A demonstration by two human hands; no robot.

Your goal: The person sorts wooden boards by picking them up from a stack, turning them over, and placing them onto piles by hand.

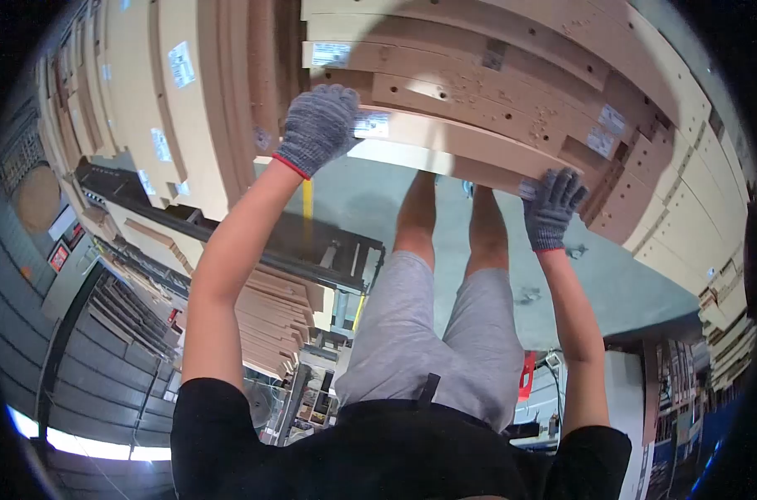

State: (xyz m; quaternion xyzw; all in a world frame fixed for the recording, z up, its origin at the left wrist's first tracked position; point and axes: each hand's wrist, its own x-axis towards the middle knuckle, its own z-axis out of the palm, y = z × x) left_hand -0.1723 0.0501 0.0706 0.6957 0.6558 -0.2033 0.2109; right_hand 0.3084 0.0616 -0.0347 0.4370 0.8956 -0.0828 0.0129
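Both of my hands wear grey knit gloves with red cuffs. My left hand [318,127] is closed around the left end of a long, pale wooden board [453,135], beside a white printed label [372,125]. At the board's right end, my right hand [553,204] has its fingers bent over the edge near another label [528,189]; its thumb is hidden. The board lies at the near side of a stack of wooden boards [487,79], many with drilled holes and some with labels. Sawdust or small chips speckle several of them.
More labelled boards [187,108] stand stacked at the left, beside a dark metal rail [145,198]. Boards [670,179] are also piled at the right. My legs stand on a grey-green floor [357,196] with a yellow line [307,217]. Further boards [270,321] lie at lower left.
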